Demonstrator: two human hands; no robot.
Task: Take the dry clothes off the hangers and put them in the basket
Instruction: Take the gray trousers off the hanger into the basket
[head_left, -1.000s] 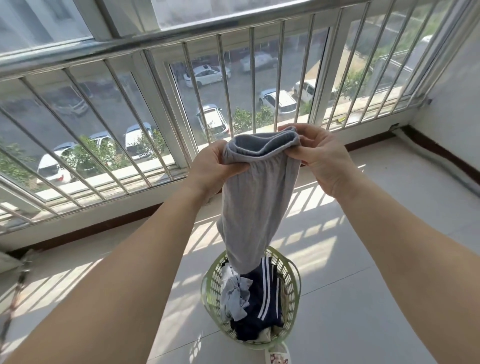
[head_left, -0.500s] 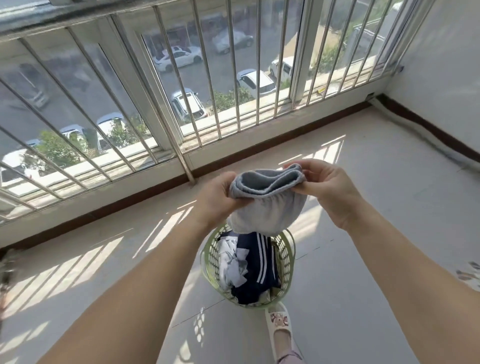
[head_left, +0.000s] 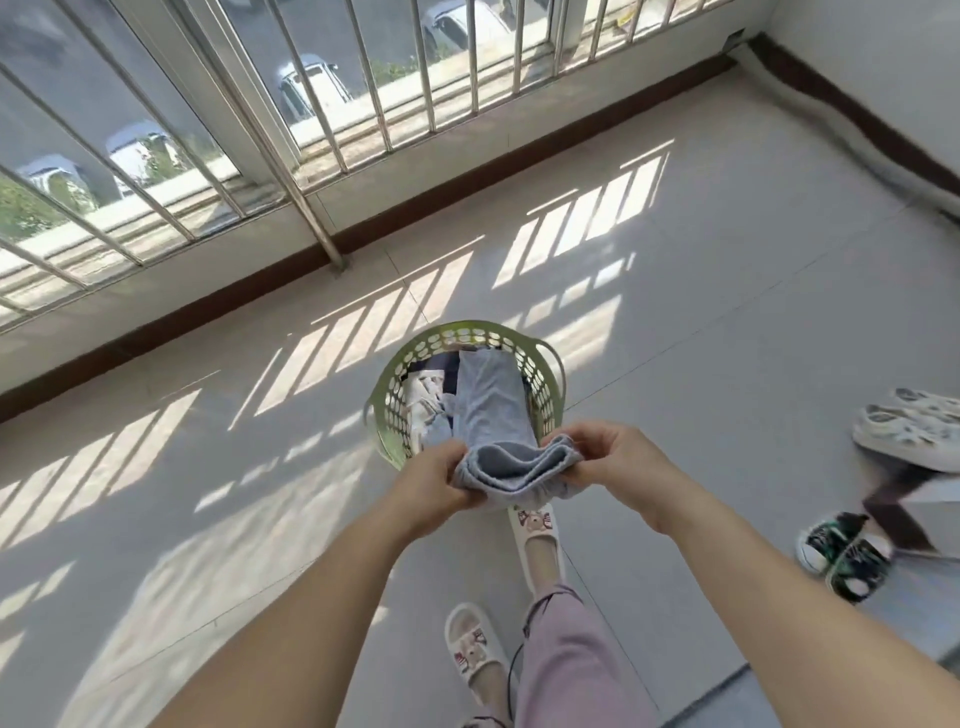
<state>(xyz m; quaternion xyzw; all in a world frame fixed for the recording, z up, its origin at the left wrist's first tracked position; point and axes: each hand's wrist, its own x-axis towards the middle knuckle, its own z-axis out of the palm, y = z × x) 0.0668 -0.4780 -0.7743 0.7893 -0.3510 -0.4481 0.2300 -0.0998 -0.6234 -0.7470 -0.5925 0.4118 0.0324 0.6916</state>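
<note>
A grey pair of trousers (head_left: 488, 410) hangs from its waistband down into the light green basket (head_left: 387, 410) on the floor. My left hand (head_left: 434, 480) grips the waistband's left end and my right hand (head_left: 618, 460) pinches its right end, just over the basket's near rim. The trouser legs lie on top of the other clothes in the basket, dark blue and white pieces (head_left: 431, 395). No hanger is in view.
Metal window bars (head_left: 311, 208) and a low sill run along the far side. My slippered feet (head_left: 535, 530) stand right behind the basket. White shoes (head_left: 914, 431) and dark sneakers (head_left: 844, 551) lie on the floor at the right. A wall closes the right side.
Both hands have lowered the grey trousers from chest height down to the basket, so the legs now lie inside it. My view has tilted down toward the floor.
</note>
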